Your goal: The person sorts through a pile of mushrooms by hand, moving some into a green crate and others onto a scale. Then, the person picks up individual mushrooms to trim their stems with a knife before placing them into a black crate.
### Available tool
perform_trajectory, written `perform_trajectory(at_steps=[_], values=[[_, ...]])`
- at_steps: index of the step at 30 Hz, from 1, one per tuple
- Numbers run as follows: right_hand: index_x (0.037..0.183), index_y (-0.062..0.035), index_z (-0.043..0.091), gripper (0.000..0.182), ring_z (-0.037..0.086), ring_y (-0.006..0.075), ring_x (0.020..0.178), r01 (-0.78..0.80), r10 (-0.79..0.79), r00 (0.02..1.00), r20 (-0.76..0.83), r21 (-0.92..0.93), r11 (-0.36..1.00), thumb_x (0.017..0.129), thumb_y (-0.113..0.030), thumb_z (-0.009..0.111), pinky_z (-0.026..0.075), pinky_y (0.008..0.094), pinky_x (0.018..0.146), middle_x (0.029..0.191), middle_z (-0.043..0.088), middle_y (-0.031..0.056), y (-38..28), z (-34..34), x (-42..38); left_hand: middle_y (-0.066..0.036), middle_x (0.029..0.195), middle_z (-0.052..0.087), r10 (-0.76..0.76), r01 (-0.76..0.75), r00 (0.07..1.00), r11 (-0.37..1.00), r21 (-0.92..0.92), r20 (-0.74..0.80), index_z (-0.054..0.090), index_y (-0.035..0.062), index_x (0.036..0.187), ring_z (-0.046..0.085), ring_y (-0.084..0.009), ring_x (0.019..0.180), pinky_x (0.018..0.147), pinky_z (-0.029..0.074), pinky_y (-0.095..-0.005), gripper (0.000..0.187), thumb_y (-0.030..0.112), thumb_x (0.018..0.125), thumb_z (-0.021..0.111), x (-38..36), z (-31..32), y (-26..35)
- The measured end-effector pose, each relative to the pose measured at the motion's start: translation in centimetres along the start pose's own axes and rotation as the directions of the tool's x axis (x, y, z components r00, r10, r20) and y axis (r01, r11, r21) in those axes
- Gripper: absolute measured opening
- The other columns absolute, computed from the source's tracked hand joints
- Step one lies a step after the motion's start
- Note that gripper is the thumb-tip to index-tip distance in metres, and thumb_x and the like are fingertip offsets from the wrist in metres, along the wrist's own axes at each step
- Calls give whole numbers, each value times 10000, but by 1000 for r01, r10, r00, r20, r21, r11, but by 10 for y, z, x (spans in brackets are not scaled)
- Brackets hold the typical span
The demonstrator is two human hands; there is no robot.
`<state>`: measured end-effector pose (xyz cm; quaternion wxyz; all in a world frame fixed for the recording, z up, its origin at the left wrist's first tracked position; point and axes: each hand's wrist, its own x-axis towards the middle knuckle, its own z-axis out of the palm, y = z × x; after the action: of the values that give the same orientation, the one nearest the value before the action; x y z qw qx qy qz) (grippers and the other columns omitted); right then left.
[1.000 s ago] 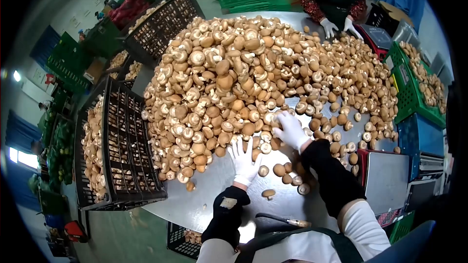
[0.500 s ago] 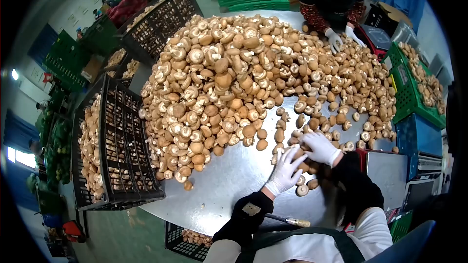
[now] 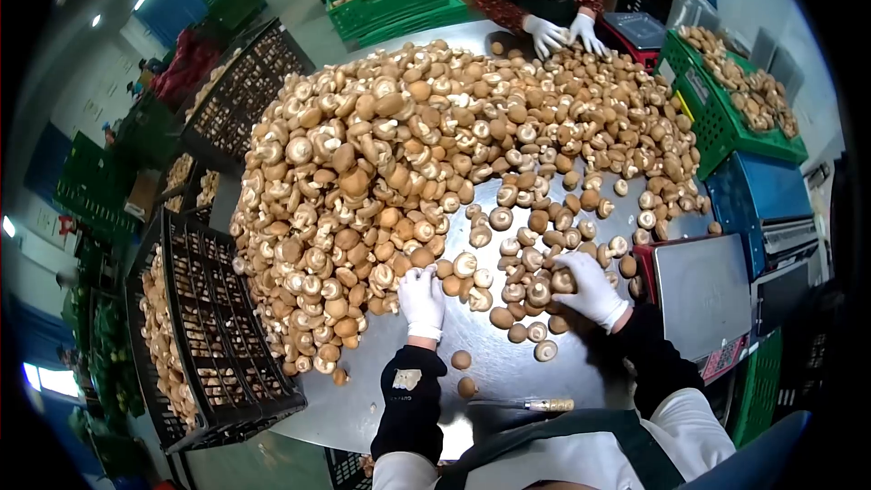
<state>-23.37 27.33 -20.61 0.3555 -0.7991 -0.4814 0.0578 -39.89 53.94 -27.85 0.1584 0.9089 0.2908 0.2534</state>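
A large heap of brown mushrooms (image 3: 354, 154) covers much of the metal table (image 3: 363, 408). My left hand (image 3: 422, 306), in a white glove, reaches to the heap's front edge, its fingers slightly apart and touching mushrooms there; I see nothing held in it. Over a looser group of mushrooms (image 3: 535, 259) to the right, my gloved right hand (image 3: 592, 290) curls its thumb and fingers around a mushroom (image 3: 562, 281). A knife (image 3: 544, 405) with a light handle lies near the table's front edge, close to two single mushrooms (image 3: 463, 372).
Black crates of mushrooms (image 3: 222, 318) stand at the left. On the right are a flat scale (image 3: 703, 286), a blue box (image 3: 762, 209) and a green crate (image 3: 703, 118) with bagged mushrooms. Across the table, a co-worker's gloved hands (image 3: 567, 36) touch the heap.
My hands, close together over the mushrooms before, are now apart: the left has moved left to the heap's edge. The mushrooms before me are spread differently. The view has shifted.
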Motion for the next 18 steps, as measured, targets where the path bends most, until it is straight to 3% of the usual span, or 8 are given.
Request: perform_trajectory(at_steps=[6,8,10,11,12,14,15,18], values=[[1254,-65,473,659,504,342,1088,-54,55,998,-14,78,995,664,-124,760,413,404,957,1137,532,154,5,16,-14,-117,957,579,-51,0,977,971,-240,-205,622,35,938,549,-262,915,824,444,-365,144,15,796,608,-6,-21,3],[1258,-61,469,670,501,340,1098,-55,55,997,-55,16,998,660,-129,762,409,403,962,1148,527,157,-3,10,-19,-109,1036,562,-204,53,948,859,-509,-246,552,44,1017,545,-211,951,859,444,-336,140,26,879,545,-23,-30,0],[1211,-49,489,609,524,339,1048,-1,-15,990,-141,-109,994,666,-124,751,431,410,919,1079,548,153,-23,3,-22,-103,1112,526,-368,210,930,560,-802,-13,463,72,1049,541,-227,1025,892,432,-324,138,12,925,479,-41,-65,15],[1182,-58,504,562,543,342,999,22,-28,995,-99,-58,998,679,-135,743,447,420,872,1039,558,149,-33,3,-27,-91,1089,516,-503,413,835,306,-858,223,414,84,1063,540,-231,1079,885,480,-344,118,22,963,421,-52,-84,18],[1154,-67,519,515,561,344,949,44,-44,997,-56,-4,999,692,-147,735,463,430,826,998,569,144,-41,7,-35,-91,1068,507,-478,354,832,64,-933,282,414,91,1065,561,-266,1061,849,530,-411,95,59,977,428,-60,-101,30],[1073,-87,565,372,589,339,833,98,-143,932,332,147,984,745,-207,695,480,424,740,892,586,135,-58,24,-59,-89,1060,508,-449,422,799,-55,-905,400,412,98,1075,571,-307,1049,870,529,-502,98,91,983,444,-90,-120,23],[1033,-91,586,321,598,335,801,158,-222,880,419,181,971,761,-233,678,488,415,716,867,595,134,-66,39,-77,-83,1076,513,-477,478,747,-101,-873,464,413,109,1086,587,-308,1001,842,533,-468,113,127,986,462,-105,-127,20],[957,-87,618,229,611,332,755,294,-343,817,464,176,939,792,-244,636,501,404,674,813,609,129,-85,78,-118,-74,1083,568,-542,516,671,-148,-844,506,470,165,1154,590,-219,908,741,521,-318,182,185,978,506,-149,-145,14]])
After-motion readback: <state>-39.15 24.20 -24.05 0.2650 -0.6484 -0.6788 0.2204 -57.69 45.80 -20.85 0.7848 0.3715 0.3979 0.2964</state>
